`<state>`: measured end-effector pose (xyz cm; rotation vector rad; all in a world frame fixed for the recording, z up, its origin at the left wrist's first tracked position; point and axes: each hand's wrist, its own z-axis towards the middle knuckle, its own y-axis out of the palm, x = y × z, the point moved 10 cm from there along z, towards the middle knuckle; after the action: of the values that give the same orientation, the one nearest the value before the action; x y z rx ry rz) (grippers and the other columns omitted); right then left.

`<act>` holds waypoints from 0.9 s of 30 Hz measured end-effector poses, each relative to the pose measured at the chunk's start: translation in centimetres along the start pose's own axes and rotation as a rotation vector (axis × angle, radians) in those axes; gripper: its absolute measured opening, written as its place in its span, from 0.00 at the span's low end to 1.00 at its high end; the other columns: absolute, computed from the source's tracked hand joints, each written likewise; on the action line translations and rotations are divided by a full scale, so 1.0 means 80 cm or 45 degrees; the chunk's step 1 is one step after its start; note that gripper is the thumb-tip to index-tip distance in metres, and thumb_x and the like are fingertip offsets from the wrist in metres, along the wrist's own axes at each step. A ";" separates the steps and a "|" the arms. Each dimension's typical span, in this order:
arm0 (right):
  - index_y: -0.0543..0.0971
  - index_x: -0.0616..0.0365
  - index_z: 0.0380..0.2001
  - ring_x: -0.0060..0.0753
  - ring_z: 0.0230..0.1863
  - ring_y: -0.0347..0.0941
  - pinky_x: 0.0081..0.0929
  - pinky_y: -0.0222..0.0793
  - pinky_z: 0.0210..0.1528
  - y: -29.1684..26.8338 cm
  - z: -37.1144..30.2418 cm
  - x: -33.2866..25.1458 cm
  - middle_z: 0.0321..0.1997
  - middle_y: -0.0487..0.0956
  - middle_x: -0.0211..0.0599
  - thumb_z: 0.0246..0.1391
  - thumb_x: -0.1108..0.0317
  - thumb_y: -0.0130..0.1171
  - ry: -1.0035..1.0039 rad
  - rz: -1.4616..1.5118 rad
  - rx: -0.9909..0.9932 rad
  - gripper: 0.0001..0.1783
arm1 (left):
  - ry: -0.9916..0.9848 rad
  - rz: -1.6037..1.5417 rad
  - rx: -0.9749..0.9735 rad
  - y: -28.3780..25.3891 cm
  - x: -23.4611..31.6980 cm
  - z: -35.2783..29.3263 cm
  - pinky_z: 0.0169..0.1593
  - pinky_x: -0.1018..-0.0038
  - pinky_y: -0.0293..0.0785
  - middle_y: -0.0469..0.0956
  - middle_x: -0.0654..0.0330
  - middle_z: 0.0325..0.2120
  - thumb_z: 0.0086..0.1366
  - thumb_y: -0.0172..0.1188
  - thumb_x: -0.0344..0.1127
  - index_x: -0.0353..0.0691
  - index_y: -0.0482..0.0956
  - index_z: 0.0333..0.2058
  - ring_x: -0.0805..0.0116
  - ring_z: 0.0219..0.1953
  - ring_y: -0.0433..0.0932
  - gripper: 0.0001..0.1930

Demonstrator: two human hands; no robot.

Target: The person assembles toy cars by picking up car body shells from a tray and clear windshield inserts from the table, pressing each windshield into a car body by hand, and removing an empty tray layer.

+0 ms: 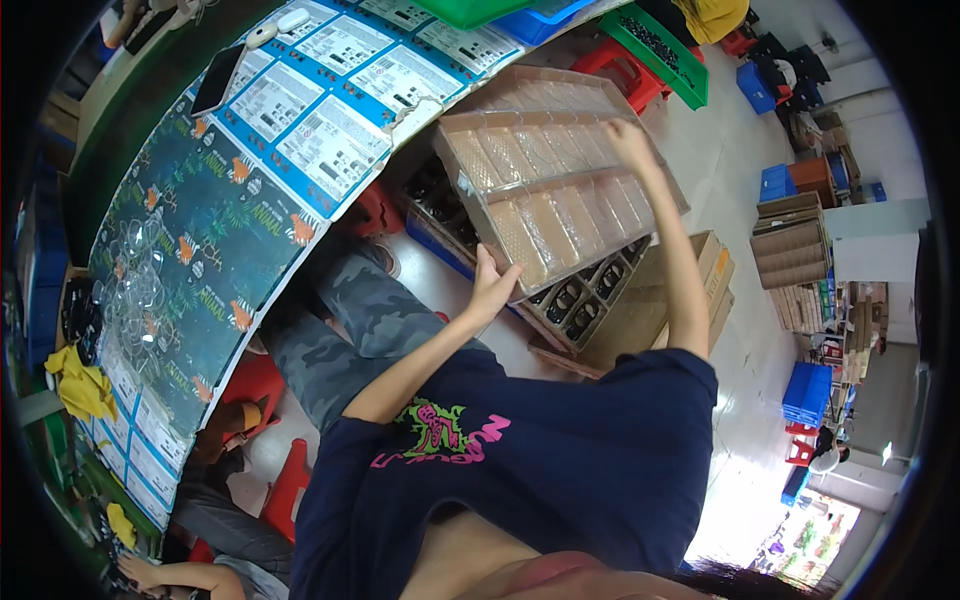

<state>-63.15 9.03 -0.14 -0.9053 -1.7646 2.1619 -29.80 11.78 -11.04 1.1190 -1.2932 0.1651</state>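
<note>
My left hand point(490, 287) grips the near left corner of a wide see-through plastic tray point(545, 185) with rows of moulded compartments. The thumb lies over its rim. At the tray's far right edge, my right hand point(630, 148) is closed on the rim. The tray is tilted and looks brownish; whether cardboard backs it I cannot tell. Under it, partly covered, is a box of dark rounded items point(583, 318) sitting in compartments. More dark items point(440, 195) show past the tray's left side.
On the left stands a table with a patterned cover point(215, 250), a phone point(218, 80) and a heap of clear plastic pieces point(140, 275). An open cardboard box point(690, 290) is right of the tray. A green crate point(655, 55) stands beyond, by red stools. Another person's hand point(140, 570) shows lower left.
</note>
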 end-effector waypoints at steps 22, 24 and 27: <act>0.70 0.54 0.44 0.53 0.39 0.71 0.40 0.69 0.40 0.024 -0.051 0.123 0.40 0.68 0.52 0.30 0.62 0.63 0.290 -0.514 0.032 0.30 | 0.065 -0.818 -1.240 0.215 0.340 -0.090 0.35 0.75 0.62 0.69 0.57 0.29 0.53 0.48 0.33 0.38 0.73 0.28 0.66 0.31 0.66 0.08; 0.70 0.52 0.45 0.52 0.40 0.70 0.40 0.68 0.42 0.051 -0.035 0.170 0.41 0.69 0.52 0.31 0.62 0.62 0.339 -0.511 0.023 0.30 | 0.109 -1.072 -1.393 0.227 0.360 -0.101 0.37 0.80 0.59 0.65 0.60 0.32 0.60 0.44 0.35 0.32 0.68 0.34 0.74 0.36 0.64 0.11; 0.69 0.49 0.46 0.50 0.43 0.70 0.41 0.65 0.45 0.078 -0.025 0.234 0.42 0.69 0.50 0.34 0.62 0.60 0.509 -0.529 -0.031 0.30 | -0.188 -1.042 -1.414 0.236 0.351 -0.096 0.38 0.81 0.59 0.67 0.59 0.29 0.60 0.42 0.34 0.29 0.68 0.34 0.74 0.32 0.66 0.12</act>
<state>-75.45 18.79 -12.30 -0.8167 -1.6076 1.5787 -27.49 13.75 23.49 0.5798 -0.7317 -1.1297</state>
